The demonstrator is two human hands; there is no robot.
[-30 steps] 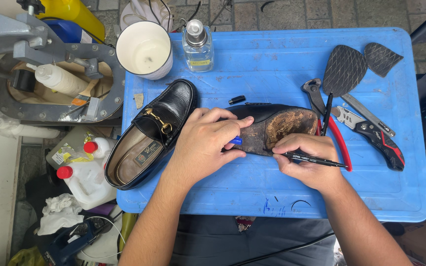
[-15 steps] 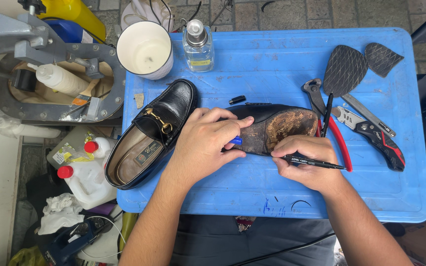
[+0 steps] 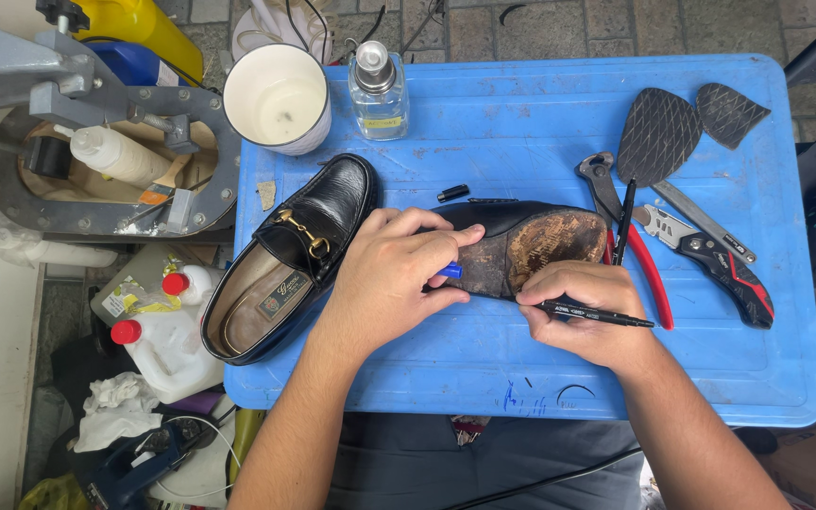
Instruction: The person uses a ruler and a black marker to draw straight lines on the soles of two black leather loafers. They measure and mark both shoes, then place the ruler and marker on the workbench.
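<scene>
In the head view, an upturned black leather shoe (image 3: 521,247) lies sole-up at the middle of the blue plastic table (image 3: 521,104); its brown sole is worn, scuffed and mottled. The left hand (image 3: 391,274) lies flat over the shoe's heel end, fingers curled around it, pressing it down, with a small blue cap (image 3: 450,272) showing beneath the fingers. The right hand (image 3: 589,312) rests against the sole's near edge, its fingers pinching a black marker pen (image 3: 589,312) that lies level, tip toward the sole.

There are two shoes: left of the upturned one stands a second black loafer with a gold metal bit (image 3: 287,257), opening up, a printed label on its tan insole. Two black diamond-patterned rubber sole pieces (image 3: 658,134) lie right of the upturned shoe, above one pair of red-handled pincers (image 3: 627,236) and one black-and-red folding utility knife (image 3: 710,255). Behind it stand one white cup (image 3: 278,98) and one clear glass bottle with a yellow label (image 3: 378,83). Left of the table sit two white jugs with red caps (image 3: 164,331).
</scene>
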